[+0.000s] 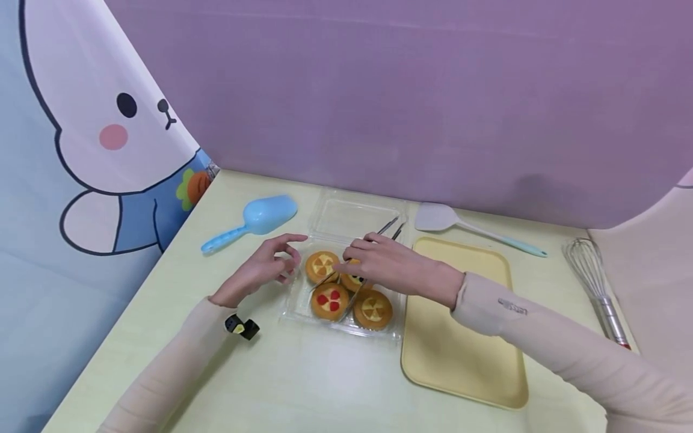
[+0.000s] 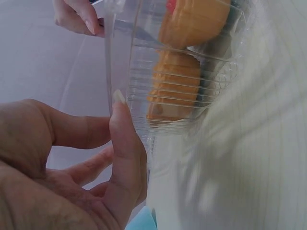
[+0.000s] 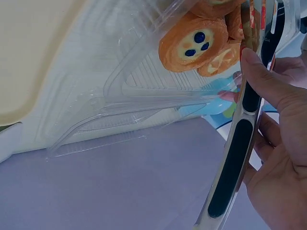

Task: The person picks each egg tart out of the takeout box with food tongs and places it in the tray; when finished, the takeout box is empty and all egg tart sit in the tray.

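Note:
My right hand point(image 1: 384, 264) grips metal tongs point(image 3: 230, 165) with dark grip inlays. Their two arms stand apart on either side of a tart with red topping point(image 1: 329, 302); contact is unclear. It sits in an open clear plastic box point(image 1: 346, 215), lid folded back, beside a tart with yellow wedges point(image 1: 322, 266) and another pale-wedged tart point(image 1: 373, 310). A tart with dark blue dots point(image 3: 196, 44) lies partly beneath the right hand in the head view. At the box's left rim, my left hand point(image 2: 91, 167) pinches the plastic edge between thumb and finger.
A yellow tray point(image 1: 460, 355) lies right of the box, under the right forearm. Behind it rests a spatula point(image 1: 438, 218); a whisk point(image 1: 595, 282) is at the far right. The blue scoop point(image 1: 265, 214) lies back left. A purple backdrop point(image 1: 406, 108) borders the table's rear.

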Motion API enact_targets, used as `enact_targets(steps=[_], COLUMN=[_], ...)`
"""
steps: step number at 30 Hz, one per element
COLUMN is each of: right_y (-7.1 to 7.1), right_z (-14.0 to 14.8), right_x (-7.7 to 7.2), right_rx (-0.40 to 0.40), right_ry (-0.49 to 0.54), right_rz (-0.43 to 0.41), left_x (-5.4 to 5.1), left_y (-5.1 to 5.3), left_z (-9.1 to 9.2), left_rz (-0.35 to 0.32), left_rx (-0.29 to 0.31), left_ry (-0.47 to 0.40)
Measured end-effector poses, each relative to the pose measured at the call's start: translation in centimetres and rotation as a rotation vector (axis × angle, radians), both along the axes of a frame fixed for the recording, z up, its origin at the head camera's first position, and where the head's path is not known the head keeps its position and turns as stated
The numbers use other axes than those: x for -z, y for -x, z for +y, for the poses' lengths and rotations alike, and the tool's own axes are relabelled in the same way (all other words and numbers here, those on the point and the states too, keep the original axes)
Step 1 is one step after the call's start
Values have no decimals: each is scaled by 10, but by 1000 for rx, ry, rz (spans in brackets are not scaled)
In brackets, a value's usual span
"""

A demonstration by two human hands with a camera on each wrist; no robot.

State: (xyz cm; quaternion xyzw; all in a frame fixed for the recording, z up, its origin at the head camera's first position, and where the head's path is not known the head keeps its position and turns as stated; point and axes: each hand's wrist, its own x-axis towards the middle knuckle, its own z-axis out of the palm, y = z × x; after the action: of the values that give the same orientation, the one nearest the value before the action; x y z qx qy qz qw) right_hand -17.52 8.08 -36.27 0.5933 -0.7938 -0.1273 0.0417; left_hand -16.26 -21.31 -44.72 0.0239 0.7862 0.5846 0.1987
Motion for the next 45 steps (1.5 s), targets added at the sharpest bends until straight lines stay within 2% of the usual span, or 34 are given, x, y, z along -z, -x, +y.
enact_targets(steps=[8,18,34,45], right_y=[2,-1,-9,-18], right_z=[-6,-5,1,16], right_x=[1,10,9,5], right_rx=[11,14,-40,-2], right_ry=[-47,-42,-13,40], right_rz=[-26,-18,157,225], left_x=[0,-1,-5,-5], left_y=[0,-2,0,-1], left_z=[2,3,2,0], left_rz=[2,-8,-23,-29], left_rx=[7,11,-2,-12], left_ry=[-2,4,7,19])
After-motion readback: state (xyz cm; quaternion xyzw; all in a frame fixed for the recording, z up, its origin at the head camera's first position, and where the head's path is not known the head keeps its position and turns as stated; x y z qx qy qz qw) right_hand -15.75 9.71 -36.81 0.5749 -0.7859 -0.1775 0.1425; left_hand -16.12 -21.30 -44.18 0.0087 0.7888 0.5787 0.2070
